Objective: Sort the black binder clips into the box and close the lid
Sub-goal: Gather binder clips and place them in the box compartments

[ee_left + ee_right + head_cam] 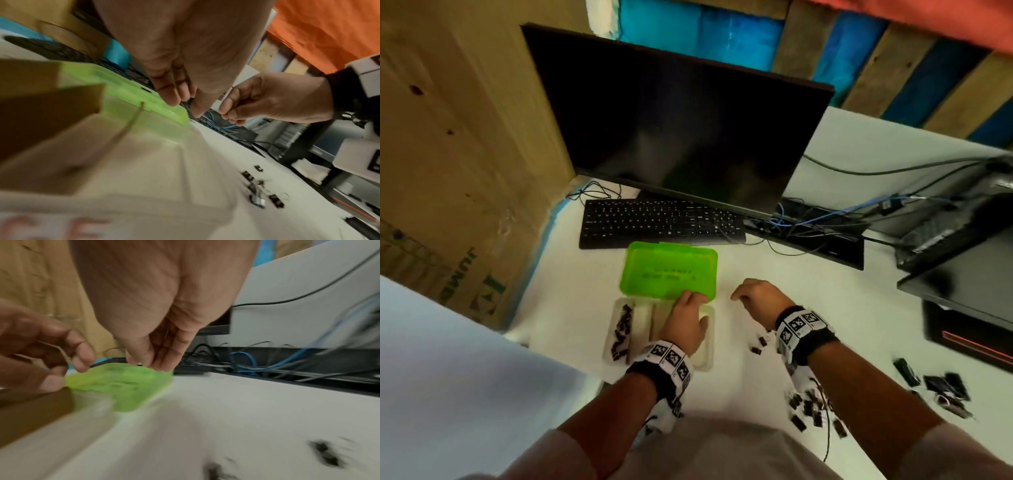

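Observation:
A clear box [707,359] lies open on the white desk, its green lid [667,274] folded flat behind it. Several black binder clips [623,330] fill its left compartment. My left hand [697,306] hovers over the box's right side, bent fingertips touching the lid's near edge and thumb spread apart. In the left wrist view the same hand [183,105] sits at the lid [127,91]. My right hand [743,294] hangs just right of the lid, fingers loosely curled and holding nothing. Loose clips [760,344] lie beside the box, and a pile [808,407] lies under my right forearm.
A black keyboard [654,222] and a dark monitor [678,126] stand behind the lid. Tangled cables [808,219] and black equipment [962,274] crowd the right. More small black items [945,383] lie at far right. A cardboard box [448,171] walls the left.

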The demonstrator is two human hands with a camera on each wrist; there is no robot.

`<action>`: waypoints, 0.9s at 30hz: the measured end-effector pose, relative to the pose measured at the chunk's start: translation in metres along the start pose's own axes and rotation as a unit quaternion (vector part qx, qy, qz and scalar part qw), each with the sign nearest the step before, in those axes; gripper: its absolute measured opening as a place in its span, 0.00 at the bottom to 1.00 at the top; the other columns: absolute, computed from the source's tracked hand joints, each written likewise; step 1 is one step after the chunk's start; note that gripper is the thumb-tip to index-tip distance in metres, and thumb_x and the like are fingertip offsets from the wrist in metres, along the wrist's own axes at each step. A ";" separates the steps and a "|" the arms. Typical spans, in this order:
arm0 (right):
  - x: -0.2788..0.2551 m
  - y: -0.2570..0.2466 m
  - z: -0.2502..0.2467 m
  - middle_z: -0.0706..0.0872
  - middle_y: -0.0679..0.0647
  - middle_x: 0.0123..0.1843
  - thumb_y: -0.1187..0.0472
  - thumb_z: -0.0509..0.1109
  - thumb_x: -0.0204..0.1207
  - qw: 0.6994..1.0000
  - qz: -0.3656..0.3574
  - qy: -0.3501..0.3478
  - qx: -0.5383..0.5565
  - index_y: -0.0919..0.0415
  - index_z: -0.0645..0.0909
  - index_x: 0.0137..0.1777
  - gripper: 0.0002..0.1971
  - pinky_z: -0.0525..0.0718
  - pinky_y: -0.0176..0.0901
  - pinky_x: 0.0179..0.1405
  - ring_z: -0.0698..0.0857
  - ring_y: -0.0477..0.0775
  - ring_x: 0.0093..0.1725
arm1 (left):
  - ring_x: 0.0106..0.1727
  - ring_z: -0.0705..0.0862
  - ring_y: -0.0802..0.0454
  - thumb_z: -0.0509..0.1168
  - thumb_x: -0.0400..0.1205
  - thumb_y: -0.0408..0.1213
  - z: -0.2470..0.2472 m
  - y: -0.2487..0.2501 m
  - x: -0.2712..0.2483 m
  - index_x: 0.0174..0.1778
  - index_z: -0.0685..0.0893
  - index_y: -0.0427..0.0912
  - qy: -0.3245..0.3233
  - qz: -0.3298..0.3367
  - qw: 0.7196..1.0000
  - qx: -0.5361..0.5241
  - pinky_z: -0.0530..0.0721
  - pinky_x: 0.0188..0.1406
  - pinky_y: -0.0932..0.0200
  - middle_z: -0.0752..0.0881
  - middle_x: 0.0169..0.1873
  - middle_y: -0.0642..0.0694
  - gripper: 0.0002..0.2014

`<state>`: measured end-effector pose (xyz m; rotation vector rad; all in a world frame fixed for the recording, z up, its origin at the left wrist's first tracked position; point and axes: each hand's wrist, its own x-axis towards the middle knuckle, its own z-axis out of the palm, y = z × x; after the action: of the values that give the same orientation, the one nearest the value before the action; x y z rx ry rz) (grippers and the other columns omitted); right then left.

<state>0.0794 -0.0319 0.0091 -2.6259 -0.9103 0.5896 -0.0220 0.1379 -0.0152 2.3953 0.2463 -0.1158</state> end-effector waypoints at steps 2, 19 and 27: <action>-0.018 0.035 -0.004 0.83 0.55 0.57 0.75 0.59 0.75 0.998 0.055 0.001 -0.009 0.54 0.84 0.58 0.20 0.80 0.46 0.59 0.83 0.59 0.59 | 0.62 0.78 0.47 0.68 0.75 0.32 0.022 0.017 0.006 0.60 0.77 0.46 -0.054 0.038 0.998 -0.007 0.76 0.66 0.53 0.75 0.60 0.46 0.17; -0.074 0.093 0.031 0.66 0.56 0.73 0.54 0.79 0.65 0.985 0.110 -0.113 0.072 0.57 0.67 0.74 0.38 0.69 0.51 0.71 0.68 0.59 0.71 | 0.60 0.79 0.46 0.70 0.74 0.26 0.110 0.068 0.026 0.69 0.73 0.43 -0.226 0.053 0.971 0.054 0.75 0.61 0.66 0.69 0.63 0.43 0.27; -0.071 0.077 0.037 0.75 0.62 0.60 0.62 0.65 0.77 0.993 0.063 -0.090 0.033 0.60 0.79 0.64 0.15 0.81 0.53 0.55 0.83 0.66 0.52 | 0.49 0.83 0.45 0.65 0.79 0.30 0.107 0.064 0.016 0.54 0.82 0.40 -0.197 0.052 0.974 0.095 0.81 0.56 0.59 0.76 0.55 0.42 0.08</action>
<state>0.0510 -0.1302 -0.0343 -2.6162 -0.7620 0.8856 0.0050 0.0218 -0.0555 2.5036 -0.0807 -0.5809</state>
